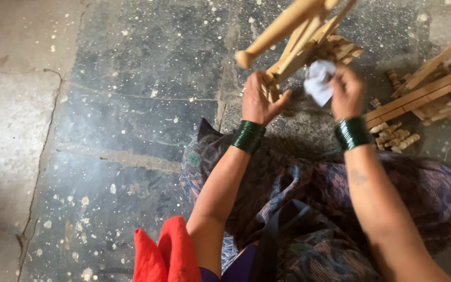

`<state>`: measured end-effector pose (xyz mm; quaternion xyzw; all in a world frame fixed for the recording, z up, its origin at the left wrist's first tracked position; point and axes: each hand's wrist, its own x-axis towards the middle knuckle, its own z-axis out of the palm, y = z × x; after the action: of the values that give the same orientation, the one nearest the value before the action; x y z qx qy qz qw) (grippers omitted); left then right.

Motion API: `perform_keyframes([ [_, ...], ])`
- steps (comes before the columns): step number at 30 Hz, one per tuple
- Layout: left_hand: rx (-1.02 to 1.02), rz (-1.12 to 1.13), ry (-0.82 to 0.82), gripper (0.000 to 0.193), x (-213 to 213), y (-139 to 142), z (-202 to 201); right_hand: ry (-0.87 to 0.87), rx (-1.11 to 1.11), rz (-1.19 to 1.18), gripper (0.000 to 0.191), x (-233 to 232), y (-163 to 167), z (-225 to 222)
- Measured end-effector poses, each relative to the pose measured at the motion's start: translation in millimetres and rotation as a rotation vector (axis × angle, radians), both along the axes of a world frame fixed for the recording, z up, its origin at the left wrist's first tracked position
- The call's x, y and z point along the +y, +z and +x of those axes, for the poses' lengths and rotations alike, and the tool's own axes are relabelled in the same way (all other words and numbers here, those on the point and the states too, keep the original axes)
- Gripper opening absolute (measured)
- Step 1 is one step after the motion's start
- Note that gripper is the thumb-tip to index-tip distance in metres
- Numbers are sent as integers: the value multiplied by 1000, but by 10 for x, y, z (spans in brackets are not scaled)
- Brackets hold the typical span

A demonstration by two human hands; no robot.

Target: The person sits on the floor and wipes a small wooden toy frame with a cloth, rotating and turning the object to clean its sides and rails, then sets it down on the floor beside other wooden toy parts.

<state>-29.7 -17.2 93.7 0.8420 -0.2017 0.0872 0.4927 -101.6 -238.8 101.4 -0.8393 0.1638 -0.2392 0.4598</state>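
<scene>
My left hand grips the lower end of a pale wooden assembly made of slats and a rounded turned rod, held tilted up and away from me. My right hand pinches a crumpled white piece of paper or cloth right beside the slats. Both wrists carry stacked green bangles. My arms reach out over my lap, which is covered in dark patterned fabric.
Flat wooden slats lie piled at the right on the stone floor, with several small turned wooden spindles beside them. More wooden pieces sit behind the held assembly. A red cloth is at the bottom edge.
</scene>
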Motion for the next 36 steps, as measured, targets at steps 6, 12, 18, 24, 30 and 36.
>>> perform_keyframes([
  [6, -107, -105, 35, 78, -48, 1, -12, 292, 124, 185, 44, 701, -737, -290],
  [12, -32, -91, 119, 73, -2, 3, 63, 212, 3, -219, 47, 1032, -685, -2],
  [18, -68, -84, 149, 82, 58, 26, -90, 237, -73, -327, 44, 1018, -682, 42],
  [24, 75, -56, 153, 85, 21, -299, 4, 249, -165, -473, 43, 856, -703, -64],
  [30, 535, -837, 42, 71, -71, -771, 235, 376, 184, -817, 39, 523, -381, -45],
  [36, 1023, -850, 58, 81, -39, -562, 129, 568, 526, -755, 49, 413, 253, 10],
])
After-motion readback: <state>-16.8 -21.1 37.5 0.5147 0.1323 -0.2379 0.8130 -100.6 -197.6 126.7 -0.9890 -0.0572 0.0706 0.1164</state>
